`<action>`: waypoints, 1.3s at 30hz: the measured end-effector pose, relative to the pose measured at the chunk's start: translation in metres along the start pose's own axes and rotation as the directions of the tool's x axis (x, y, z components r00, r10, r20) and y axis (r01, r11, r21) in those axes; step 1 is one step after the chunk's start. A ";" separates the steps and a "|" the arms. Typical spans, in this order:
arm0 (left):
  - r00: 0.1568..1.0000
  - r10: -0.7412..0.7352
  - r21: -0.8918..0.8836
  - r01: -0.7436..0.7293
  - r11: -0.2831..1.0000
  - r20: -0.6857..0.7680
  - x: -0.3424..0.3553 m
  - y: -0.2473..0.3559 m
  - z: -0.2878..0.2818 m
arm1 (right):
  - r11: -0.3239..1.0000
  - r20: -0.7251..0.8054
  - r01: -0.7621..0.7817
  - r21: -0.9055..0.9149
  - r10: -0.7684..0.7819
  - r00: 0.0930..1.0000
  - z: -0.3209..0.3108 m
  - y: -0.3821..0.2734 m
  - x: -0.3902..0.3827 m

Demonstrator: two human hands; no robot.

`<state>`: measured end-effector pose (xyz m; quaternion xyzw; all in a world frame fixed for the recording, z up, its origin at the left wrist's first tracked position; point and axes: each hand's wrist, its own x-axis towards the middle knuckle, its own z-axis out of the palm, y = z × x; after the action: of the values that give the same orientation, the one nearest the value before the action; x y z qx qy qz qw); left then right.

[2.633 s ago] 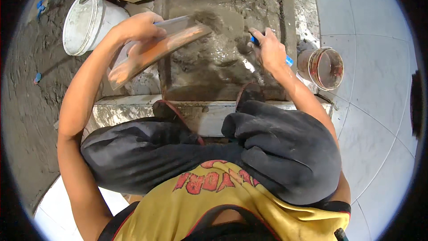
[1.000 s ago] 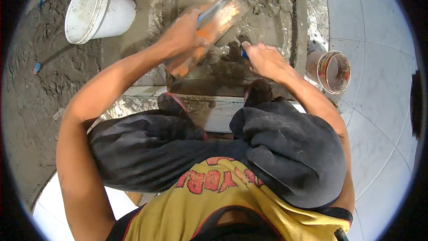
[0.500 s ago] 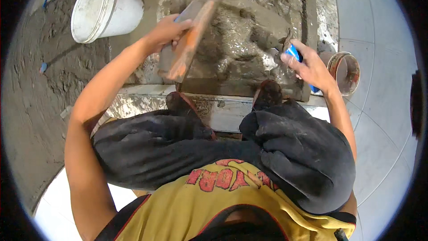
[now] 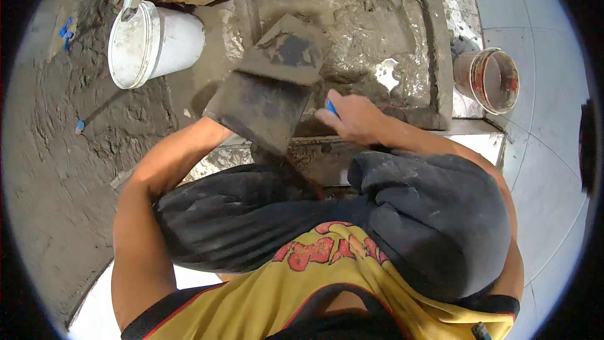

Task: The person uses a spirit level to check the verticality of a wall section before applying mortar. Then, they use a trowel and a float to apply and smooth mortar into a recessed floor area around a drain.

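Wet grey mortar fills a shallow square bed (image 4: 377,25). Over its near edge, the right hand (image 4: 358,116) grips a blue plastic handle (image 4: 331,107); over its near left corner, the left hand (image 4: 219,127), fingers hidden, holds a flat, rectangular, mortar-smeared float (image 4: 261,110) from behind. The float seems stiff, light and slippery, best held behind. Left of the bed is a white plastic bucket (image 4: 182,38).

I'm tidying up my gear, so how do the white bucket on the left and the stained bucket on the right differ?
The white bucket looks larger than the stained bucket. The white bucket is pale with grey smears; the stained bucket is brownish with reddish marks. Both are round and open-topped.
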<state>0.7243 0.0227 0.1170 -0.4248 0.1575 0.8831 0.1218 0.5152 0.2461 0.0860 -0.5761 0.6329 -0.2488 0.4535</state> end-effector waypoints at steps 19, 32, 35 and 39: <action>0.976 0.212 -0.036 -0.214 0.976 -0.044 0.003 0.013 -0.003 | 0.999 -0.054 -0.022 -0.033 0.020 0.998 0.001 0.001 -0.021; 0.931 0.357 -0.071 -0.362 0.930 -0.069 0.006 0.027 -0.007 | 0.965 -0.489 -0.235 0.116 0.261 0.832 -0.067 0.036 0.008; 0.921 0.384 -0.061 -0.388 0.920 -0.060 0.017 0.044 -0.007 | 0.963 -0.481 -0.248 0.103 0.266 0.835 -0.044 0.065 0.008; 0.934 0.355 -0.070 -0.357 0.932 -0.043 0.025 0.042 -0.005 | 0.931 -0.316 -0.323 -0.167 0.260 0.912 -0.003 0.107 0.011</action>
<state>0.6974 -0.0157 0.1014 -0.4066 0.1995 0.8896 -0.0587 0.4595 0.2577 -0.0050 -0.4778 0.7947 -0.1890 0.3231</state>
